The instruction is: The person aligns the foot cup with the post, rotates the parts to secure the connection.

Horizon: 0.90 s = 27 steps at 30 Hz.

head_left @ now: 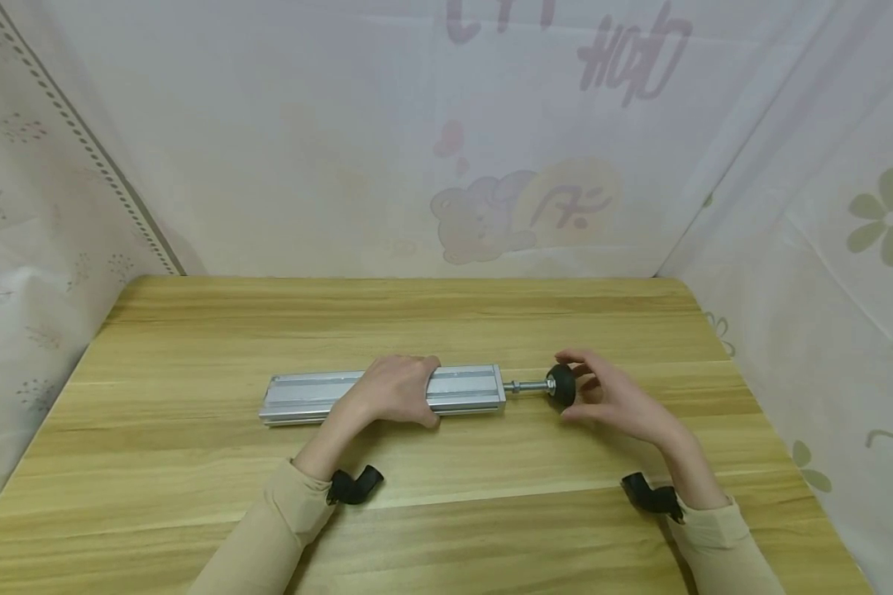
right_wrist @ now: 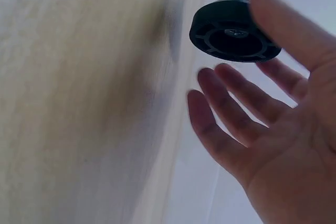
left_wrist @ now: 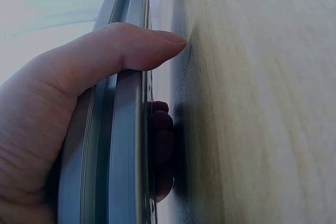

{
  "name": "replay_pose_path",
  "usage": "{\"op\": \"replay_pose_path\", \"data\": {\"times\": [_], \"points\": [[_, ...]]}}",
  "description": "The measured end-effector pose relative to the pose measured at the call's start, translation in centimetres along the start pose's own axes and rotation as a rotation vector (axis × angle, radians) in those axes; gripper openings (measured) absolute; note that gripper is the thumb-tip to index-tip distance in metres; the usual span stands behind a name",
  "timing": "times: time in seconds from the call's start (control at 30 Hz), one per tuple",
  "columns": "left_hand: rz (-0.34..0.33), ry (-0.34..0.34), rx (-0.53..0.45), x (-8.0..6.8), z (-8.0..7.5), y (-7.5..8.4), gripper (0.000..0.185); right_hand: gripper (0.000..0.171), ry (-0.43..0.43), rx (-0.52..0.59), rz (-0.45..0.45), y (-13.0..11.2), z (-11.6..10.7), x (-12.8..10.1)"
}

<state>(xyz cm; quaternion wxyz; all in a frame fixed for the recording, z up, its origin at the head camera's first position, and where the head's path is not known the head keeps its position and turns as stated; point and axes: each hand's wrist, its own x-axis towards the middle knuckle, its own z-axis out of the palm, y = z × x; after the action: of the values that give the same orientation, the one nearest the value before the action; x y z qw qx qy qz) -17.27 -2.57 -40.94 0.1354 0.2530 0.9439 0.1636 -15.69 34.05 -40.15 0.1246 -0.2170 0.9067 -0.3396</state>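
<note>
A silver aluminium profile (head_left: 465,388) with grooved sides lies lengthwise, left to right, over the wooden table. My left hand (head_left: 398,388) grips it near the middle, the thumb (left_wrist: 152,48) across the grooved side and the fingertips (left_wrist: 164,145) curled underneath. Out of the profile's right end sticks a threaded rod (head_left: 524,386) with a nut, carrying a round black levelling foot (head_left: 563,387). Around that foot my right hand (head_left: 618,401) is spread, thumb and index finger at opposite sides of its rim. In the right wrist view the other fingers (right_wrist: 231,103) are loosely bent below the foot's ribbed underside.
The wood-grain table (head_left: 446,322) extends around the profile. A pale printed curtain (head_left: 305,165) stands along its back edge, with more patterned cloth at both sides. Black wrist-camera mounts (head_left: 355,485) protrude at both sleeves, above the front of the table.
</note>
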Motion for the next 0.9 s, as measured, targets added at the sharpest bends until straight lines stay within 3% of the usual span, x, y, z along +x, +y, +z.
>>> {"op": "replay_pose_path", "data": {"times": [0.2,0.4,0.67,0.9], "points": [[0.005,0.003,0.004,0.05,0.07,-0.09,0.048,0.074,0.08,-0.098,-0.039,-0.12,0.12,0.32],[0.004,0.003,0.0,-0.03,0.02,-0.05,0.048,0.063,0.096,-0.105,-0.099,0.12,0.11,0.44],[0.004,0.001,-0.004,-0.11,-0.12,0.1,0.049,0.054,-0.045,-0.101,-0.016,0.32,-0.35,-0.07],[0.001,0.001,0.001,-0.07,-0.04,0.09,0.051,0.055,-0.084,-0.064,0.017,0.25,-0.25,0.09]]}}
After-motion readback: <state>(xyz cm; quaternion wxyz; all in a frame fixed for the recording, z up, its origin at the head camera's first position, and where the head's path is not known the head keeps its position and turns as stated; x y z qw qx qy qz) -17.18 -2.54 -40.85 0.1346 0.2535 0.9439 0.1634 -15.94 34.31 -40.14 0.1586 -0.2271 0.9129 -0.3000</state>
